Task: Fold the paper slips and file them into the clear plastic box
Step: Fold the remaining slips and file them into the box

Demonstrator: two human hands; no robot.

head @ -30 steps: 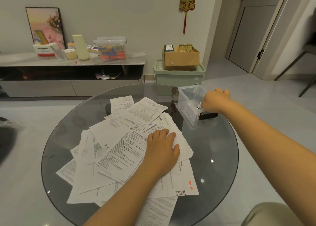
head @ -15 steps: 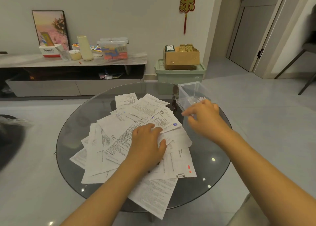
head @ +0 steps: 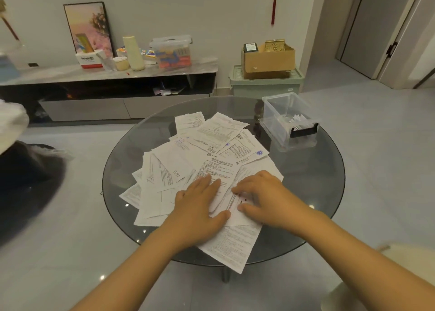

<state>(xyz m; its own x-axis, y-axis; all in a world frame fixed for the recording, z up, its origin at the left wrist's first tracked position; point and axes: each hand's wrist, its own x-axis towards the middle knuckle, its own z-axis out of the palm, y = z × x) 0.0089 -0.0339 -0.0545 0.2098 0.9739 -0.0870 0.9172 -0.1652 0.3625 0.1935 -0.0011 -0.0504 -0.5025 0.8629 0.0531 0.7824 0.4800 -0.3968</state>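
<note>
From the head view, a loose heap of paper slips (head: 200, 160) covers the middle of the round glass worktop (head: 317, 183). The left hand (head: 200, 207) lies flat on the near part of the heap, fingers straight and pressing a sheet down. The right hand (head: 261, 197) rests just beside it on the same sheets, fingers relaxed and slightly bent, gripping nothing. The clear plastic box (head: 290, 120) stands at the far right of the worktop, apart from the heap, with a few folded slips inside

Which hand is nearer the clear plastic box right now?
Right. The right hand rests on the paper slips below the clear plastic box; the left hand lies further left on the pile.
</note>
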